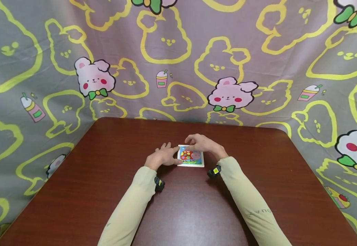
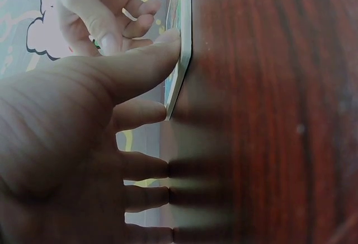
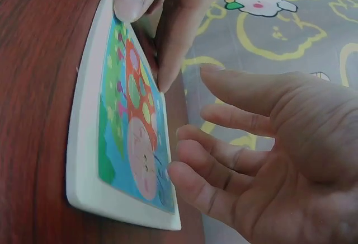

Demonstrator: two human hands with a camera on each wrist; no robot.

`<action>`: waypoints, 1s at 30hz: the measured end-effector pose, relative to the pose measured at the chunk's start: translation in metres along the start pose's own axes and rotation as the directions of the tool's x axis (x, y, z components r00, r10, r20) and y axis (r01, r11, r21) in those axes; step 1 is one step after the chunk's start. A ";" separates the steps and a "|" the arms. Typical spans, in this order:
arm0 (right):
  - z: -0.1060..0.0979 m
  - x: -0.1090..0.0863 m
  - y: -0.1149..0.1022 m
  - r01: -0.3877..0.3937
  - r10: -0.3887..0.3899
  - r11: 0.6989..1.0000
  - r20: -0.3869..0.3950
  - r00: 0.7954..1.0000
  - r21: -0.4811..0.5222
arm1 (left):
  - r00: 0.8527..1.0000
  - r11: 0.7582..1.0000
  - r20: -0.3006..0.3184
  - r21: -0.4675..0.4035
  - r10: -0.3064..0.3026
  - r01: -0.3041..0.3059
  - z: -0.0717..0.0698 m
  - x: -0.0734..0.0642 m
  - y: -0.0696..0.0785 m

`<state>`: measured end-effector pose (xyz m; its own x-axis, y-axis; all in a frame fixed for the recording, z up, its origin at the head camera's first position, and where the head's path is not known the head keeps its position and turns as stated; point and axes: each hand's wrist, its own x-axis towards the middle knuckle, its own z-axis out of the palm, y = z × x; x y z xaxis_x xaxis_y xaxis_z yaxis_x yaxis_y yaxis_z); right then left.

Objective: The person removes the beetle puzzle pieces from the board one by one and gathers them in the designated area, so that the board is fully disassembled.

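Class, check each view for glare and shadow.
Head view: pale glare on the near tabletop; left wrist view: dark streaks, shadow or reflection, on the tabletop by the left hand; right wrist view: no strong glare on the picture board.

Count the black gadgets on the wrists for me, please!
2. One black gadget is at the end of the left sleeve; the other black gadget is at the end of the right sleeve. Sleeves could hide more.
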<state>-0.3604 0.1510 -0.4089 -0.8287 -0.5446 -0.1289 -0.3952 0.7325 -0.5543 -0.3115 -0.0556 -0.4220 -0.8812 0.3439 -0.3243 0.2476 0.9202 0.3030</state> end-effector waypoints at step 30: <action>0.016 0.005 -0.005 -0.051 0.053 0.995 0.018 0.998 -0.089 | 1.000 1.000 -0.008 0.019 0.005 -0.005 0.000 -0.003 0.000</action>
<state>-0.3566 0.1381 -0.4202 -0.8412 -0.5123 -0.1730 -0.3860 0.7930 -0.4712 -0.3093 -0.0562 -0.4207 -0.8830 0.3475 -0.3155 0.2599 0.9218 0.2878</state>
